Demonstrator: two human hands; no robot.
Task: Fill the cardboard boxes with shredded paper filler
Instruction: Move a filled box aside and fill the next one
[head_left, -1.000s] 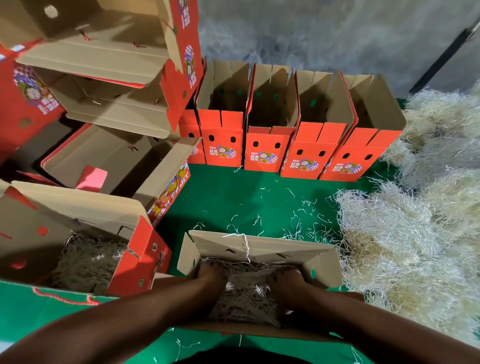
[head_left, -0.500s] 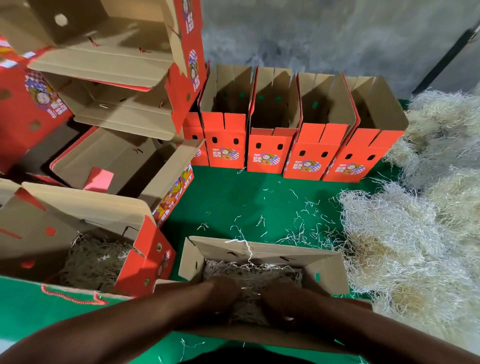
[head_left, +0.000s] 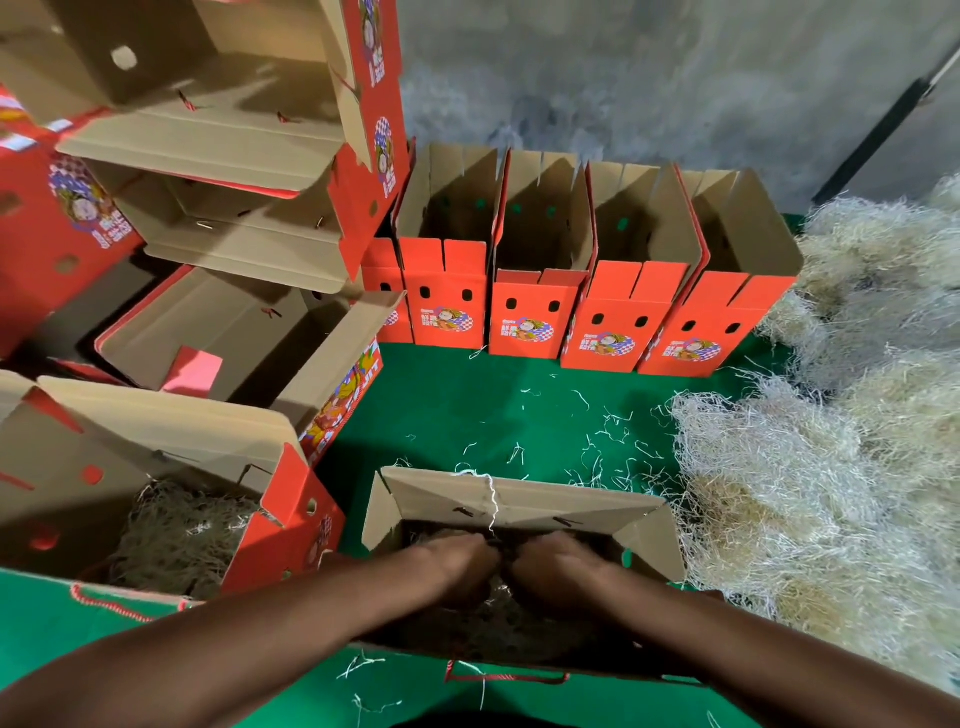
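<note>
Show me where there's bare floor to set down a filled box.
Best: the green mat between the row of upright boxes and the box being filled, with only stray strands. Crowded: the filler pile on the right, stacked boxes on the left.

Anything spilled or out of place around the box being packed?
Yes: loose strands of shredded paper lie scattered on the green mat beyond the box, and one strand hangs over its far flap.
</note>
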